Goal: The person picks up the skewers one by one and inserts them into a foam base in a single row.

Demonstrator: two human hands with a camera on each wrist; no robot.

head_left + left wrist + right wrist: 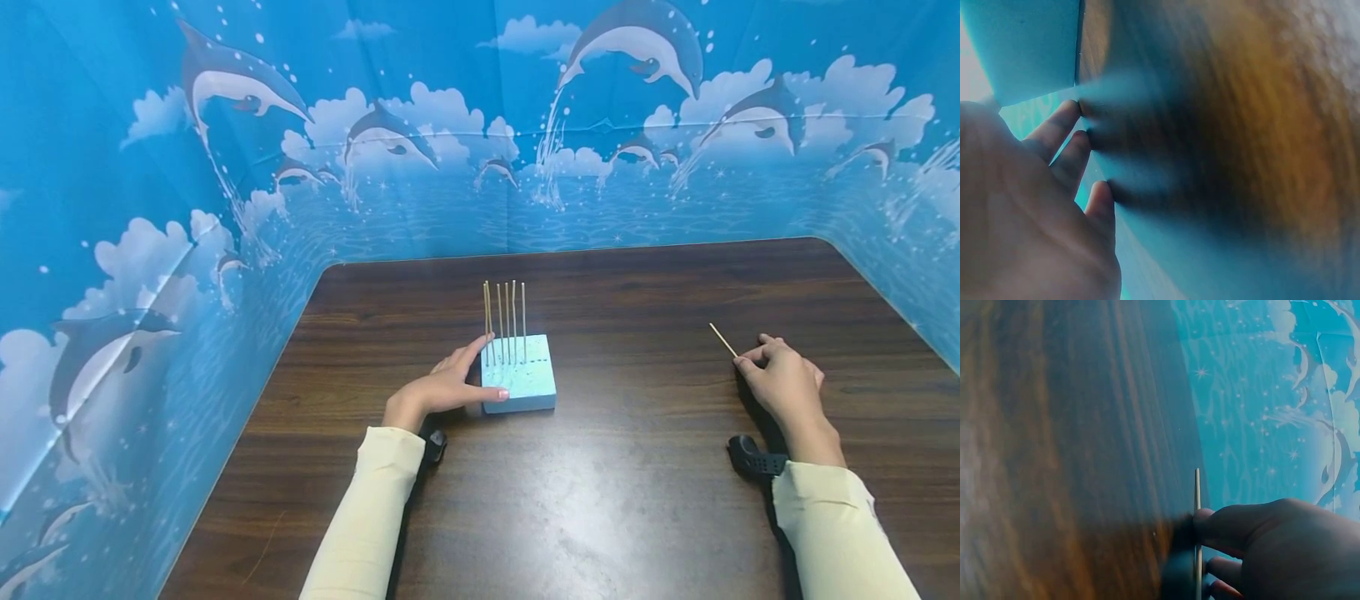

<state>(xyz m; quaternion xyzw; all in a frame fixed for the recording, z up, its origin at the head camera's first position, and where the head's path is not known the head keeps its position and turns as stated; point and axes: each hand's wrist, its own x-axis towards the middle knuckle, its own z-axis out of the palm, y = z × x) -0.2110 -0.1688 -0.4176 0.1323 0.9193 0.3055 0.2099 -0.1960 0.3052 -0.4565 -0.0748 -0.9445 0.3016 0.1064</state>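
A light-blue foam block [536,379] sits on the table, with several thin wooden sticks [506,312] standing upright near its left side and small holes in its top. My left hand [446,385] rests against the block's left side, thumb along the near edge and index finger at the far left corner. In the left wrist view, the other fingers of the left hand [1041,187] extend with their tips down by the tabletop. Off to the right, my right hand [786,383] pinches a single thin wooden stick [722,339] between thumb and fingers; its tip points forward and left.
The dark wood table [615,500] reaches back to a blue dolphin-print curtain [442,208], which encloses the far side and both flanks. Black wrist cameras sit at both cuffs, the right camera [753,458] showing most.
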